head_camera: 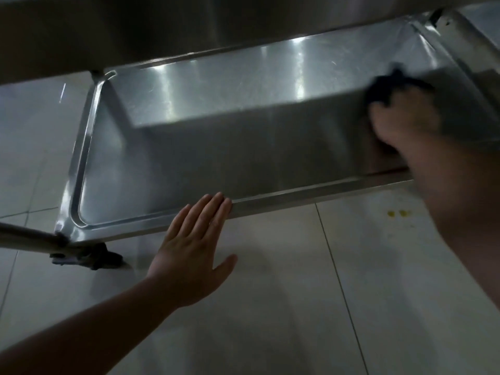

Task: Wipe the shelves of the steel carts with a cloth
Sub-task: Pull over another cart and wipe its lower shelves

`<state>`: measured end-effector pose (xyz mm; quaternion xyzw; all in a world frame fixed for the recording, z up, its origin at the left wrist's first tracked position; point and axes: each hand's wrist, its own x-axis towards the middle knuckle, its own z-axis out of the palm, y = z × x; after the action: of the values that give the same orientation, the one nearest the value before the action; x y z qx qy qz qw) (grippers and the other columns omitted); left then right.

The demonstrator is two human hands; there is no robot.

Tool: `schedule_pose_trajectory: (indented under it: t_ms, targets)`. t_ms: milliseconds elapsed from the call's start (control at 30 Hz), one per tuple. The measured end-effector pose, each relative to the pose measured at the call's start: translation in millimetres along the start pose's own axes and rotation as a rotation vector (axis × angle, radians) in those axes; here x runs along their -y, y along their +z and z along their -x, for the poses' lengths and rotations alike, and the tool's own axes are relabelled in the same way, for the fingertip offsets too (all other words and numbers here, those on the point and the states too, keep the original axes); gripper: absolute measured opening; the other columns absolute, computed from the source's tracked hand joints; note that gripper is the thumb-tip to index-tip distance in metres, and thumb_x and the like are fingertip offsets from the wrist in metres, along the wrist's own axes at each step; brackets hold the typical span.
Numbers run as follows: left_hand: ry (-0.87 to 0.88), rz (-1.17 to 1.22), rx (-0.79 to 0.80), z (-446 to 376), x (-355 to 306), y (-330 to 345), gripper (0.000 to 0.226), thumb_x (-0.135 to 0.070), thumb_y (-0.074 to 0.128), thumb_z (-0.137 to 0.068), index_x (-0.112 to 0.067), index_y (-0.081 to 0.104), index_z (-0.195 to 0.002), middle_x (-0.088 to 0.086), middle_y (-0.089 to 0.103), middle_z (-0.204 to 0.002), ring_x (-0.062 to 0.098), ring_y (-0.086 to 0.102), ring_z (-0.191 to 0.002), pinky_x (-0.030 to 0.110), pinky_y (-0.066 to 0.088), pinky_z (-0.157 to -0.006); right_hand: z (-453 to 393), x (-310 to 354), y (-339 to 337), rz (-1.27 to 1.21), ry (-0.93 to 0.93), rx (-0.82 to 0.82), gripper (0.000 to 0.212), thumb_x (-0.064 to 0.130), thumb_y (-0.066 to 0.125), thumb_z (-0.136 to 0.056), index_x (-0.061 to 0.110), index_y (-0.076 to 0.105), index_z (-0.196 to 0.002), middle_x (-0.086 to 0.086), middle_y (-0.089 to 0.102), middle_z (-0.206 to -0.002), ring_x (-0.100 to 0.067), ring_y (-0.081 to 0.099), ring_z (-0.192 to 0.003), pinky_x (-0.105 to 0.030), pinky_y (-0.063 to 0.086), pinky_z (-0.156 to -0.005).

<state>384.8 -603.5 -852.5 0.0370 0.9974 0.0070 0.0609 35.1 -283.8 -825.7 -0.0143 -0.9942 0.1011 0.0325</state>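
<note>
The bottom shelf point(216, 147) of a steel cart fills the middle of the view, a shallow tray with a raised rim. My right hand point(400, 125) is on the shelf's right end and holds a dark cloth point(389, 87) against the steel; the hand and cloth are blurred. My left hand point(192, 253) is flat with straight fingers, its fingertips touching the shelf's front rim point(297, 196). It holds nothing.
The underside of the shelf above point(162, 28) hangs low over the far edge. A cart leg and black caster point(89, 257) stand at the front left corner. Pale floor tiles point(297, 293) surround the cart, with small yellow spots point(397, 213) at the right.
</note>
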Motion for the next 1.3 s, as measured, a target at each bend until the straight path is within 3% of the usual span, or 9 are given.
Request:
schedule_pose_trajectory:
  t_ms: [100, 200, 400, 533, 633, 800, 1000, 1133, 1300]
  targets:
    - [0.016, 0.029, 0.012, -1.8, -1.8, -0.5, 0.101, -0.078, 0.034, -0.097, -0.022, -0.011, -0.168, 0.001, -0.009, -0.177, 0.018, -0.014, -0.162, 0.038, -0.01, -0.129, 11.0, -38.5, -3.6, 0.035, 0.42, 0.027, 0.073, 0.055, 0.027, -0.091, 0.02, 0.041, -0.153, -0.014, 0.03, -0.162, -0.038, 0.025, -0.149, -0.058, 0.021, -0.12]
    - [0.032, 0.072, 0.024, -3.0, -2.2, -2.9, 0.103, -0.08, 0.03, -0.095, -0.025, -0.02, -0.166, -0.002, -0.019, -0.175, 0.016, -0.024, -0.159, 0.038, -0.013, -0.129, 32.1, 2.2, 2.7, 0.008, 0.391, 0.041, 0.066, 0.051, 0.032, -0.094, 0.022, 0.044, -0.152, -0.009, 0.029, -0.163, -0.034, 0.022, -0.151, -0.057, 0.018, -0.121]
    - [0.109, 0.183, 0.092, -4.5, 5.7, -16.8, 0.101, -0.074, 0.033, -0.095, -0.028, -0.021, -0.166, -0.008, -0.028, -0.172, 0.008, -0.033, -0.155, 0.033, -0.015, -0.128, 116.1, 187.3, 21.7, -0.047, -0.241, 0.136, 0.055, 0.044, 0.044, -0.091, 0.023, 0.056, -0.141, -0.003, 0.048, -0.151, -0.03, 0.041, -0.139, -0.047, 0.035, -0.113]
    - [0.132, 0.205, 0.066, 4.8, 27.7, -32.0, 0.093, -0.062, 0.042, -0.096, -0.025, -0.001, -0.169, -0.003, -0.002, -0.177, 0.009, -0.019, -0.158, 0.021, -0.018, -0.119, 196.8, 292.2, 42.6, -0.13, -0.768, 0.285, 0.057, 0.05, 0.047, -0.091, 0.032, 0.054, -0.145, 0.001, 0.043, -0.158, -0.027, 0.03, -0.148, -0.049, 0.022, -0.121]
    - [0.13, 0.12, 0.007, 34.6, 52.3, -26.9, 0.089, -0.057, 0.043, -0.096, -0.022, 0.008, -0.17, 0.0, 0.006, -0.177, 0.015, -0.004, -0.162, 0.027, -0.011, -0.126, 207.3, 298.8, 48.4, -0.147, -0.906, 0.364, 0.063, 0.055, 0.042, -0.089, 0.034, 0.053, -0.147, 0.001, 0.039, -0.161, -0.025, 0.028, -0.151, -0.049, 0.02, -0.123]
    - [0.038, 0.029, -0.003, 73.1, 86.0, -8.4, 0.092, -0.057, 0.047, -0.099, -0.019, 0.002, -0.17, 0.001, -0.002, -0.178, 0.019, -0.008, -0.163, 0.047, 0.011, -0.132, 137.7, 223.1, 40.5, -0.08, -0.516, 0.159, 0.059, 0.048, 0.044, -0.088, 0.018, 0.061, -0.136, -0.011, 0.053, -0.146, -0.035, 0.047, -0.135, -0.044, 0.038, -0.112]
    - [0.039, 0.007, -0.013, 75.0, 77.8, 2.2, 0.104, -0.064, 0.047, -0.094, -0.012, -0.003, -0.169, 0.008, -0.009, -0.177, 0.028, -0.009, -0.163, 0.053, 0.013, -0.131, 148.4, 221.6, 31.0, -0.145, 0.092, 0.185, 0.057, 0.046, 0.04, -0.096, 0.03, 0.048, -0.15, -0.001, 0.028, -0.166, -0.027, 0.018, -0.153, -0.052, 0.013, -0.124]
    - [0.034, -0.015, 0.039, 73.6, 79.3, -1.8, 0.1, -0.063, 0.046, -0.094, -0.009, 0.008, -0.169, 0.012, 0.003, -0.177, 0.031, -0.003, -0.163, 0.051, 0.006, -0.132, 241.6, 325.2, 44.9, -0.169, -0.409, 0.212, 0.056, 0.044, 0.047, -0.093, 0.022, 0.056, -0.143, -0.002, 0.043, -0.155, -0.027, 0.031, -0.146, -0.05, 0.025, -0.12]
    - [0.036, -0.008, 0.043, 77.4, 79.1, -5.3, 0.096, -0.056, 0.055, -0.092, -0.008, 0.018, -0.167, 0.014, 0.014, -0.175, 0.032, 0.003, -0.163, 0.05, 0.007, -0.132, 255.8, 390.3, 43.3, -0.087, -1.144, 0.564, 0.057, 0.047, 0.052, -0.098, 0.034, 0.044, -0.153, 0.003, 0.027, -0.167, -0.02, 0.017, -0.155, -0.035, 0.011, -0.125]
